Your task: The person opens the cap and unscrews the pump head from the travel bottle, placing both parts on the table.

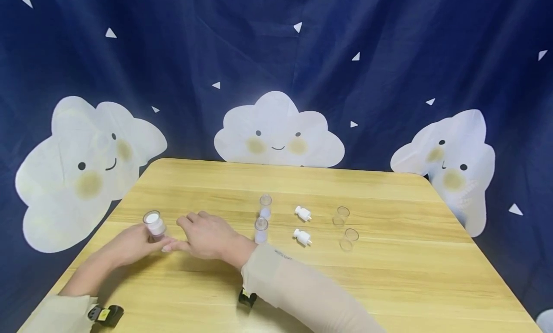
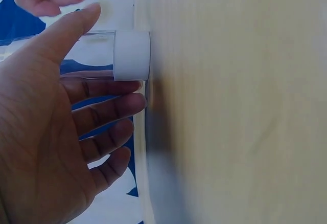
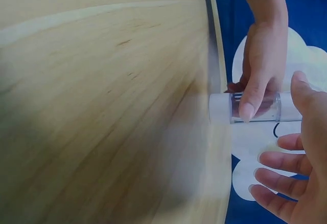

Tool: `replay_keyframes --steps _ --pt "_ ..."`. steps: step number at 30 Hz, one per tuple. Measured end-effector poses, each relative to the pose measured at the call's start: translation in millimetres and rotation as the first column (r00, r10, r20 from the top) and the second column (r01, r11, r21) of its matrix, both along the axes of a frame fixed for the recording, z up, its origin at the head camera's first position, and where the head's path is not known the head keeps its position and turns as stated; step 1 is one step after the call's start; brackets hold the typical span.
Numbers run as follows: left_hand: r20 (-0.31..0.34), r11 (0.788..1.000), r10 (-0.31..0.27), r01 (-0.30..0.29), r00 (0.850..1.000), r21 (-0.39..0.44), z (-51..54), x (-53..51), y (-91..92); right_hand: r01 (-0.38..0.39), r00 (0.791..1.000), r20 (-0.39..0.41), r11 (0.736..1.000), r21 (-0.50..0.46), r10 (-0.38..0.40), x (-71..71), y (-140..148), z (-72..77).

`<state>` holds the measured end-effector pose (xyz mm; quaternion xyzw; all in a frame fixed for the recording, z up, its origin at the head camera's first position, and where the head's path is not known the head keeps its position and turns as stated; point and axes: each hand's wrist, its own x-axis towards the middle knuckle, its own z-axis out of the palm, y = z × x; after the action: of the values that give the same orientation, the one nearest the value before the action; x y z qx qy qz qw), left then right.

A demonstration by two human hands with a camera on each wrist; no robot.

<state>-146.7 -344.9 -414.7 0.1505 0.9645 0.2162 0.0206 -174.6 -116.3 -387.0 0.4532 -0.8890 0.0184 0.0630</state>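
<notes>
At the table's left side my left hand (image 1: 129, 245) holds an upright clear cylindrical bottle (image 1: 155, 223). Its thumb lies across the clear wall of the bottle (image 3: 237, 112), with fingers behind. A white band (image 2: 132, 55) surrounds the bottle's lower end, close to the tabletop; contact cannot be told. White also shows inside its round top in the head view. Just right of the bottle is my right hand (image 1: 207, 237), its thumb stretched toward the left thumb. In the right wrist view the right hand's fingers (image 3: 286, 160) are loosely bent and hold nothing.
Right of the right hand stand two clear bottles (image 1: 265, 207) with pale lower parts. Two white pump heads (image 1: 303, 213) lie beyond them, then two clear caps (image 1: 349, 239). The wooden table (image 1: 389, 275) ends at a blue curtain (image 1: 276, 45) with cloud prints.
</notes>
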Motion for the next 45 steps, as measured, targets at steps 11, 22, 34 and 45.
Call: replay_keyframes --steps 11,22,34,45 --pt "-0.019 0.998 -0.056 0.056 0.998 -0.001 -2.5 -0.1 5.3 0.057 0.995 0.081 0.998 -0.033 -0.054 -2.9 -12 -1.5" --pt "-0.004 0.996 -0.084 0.084 0.996 -0.006 -1.5 0.4 16.6 0.086 0.986 0.146 0.995 -0.057 -0.077 -5.4 -12 -4.6" --pt "-0.092 0.987 -0.159 0.159 0.983 -0.016 -4.1 1.9 22.2 0.069 0.991 0.122 0.996 -0.062 -0.061 -6.2 -12 -6.3" --pt "-0.082 0.988 -0.151 0.150 0.985 -0.021 -5.1 5.7 31.6 0.024 0.998 0.051 0.997 -0.072 -0.021 -0.6 -3 -8.3"
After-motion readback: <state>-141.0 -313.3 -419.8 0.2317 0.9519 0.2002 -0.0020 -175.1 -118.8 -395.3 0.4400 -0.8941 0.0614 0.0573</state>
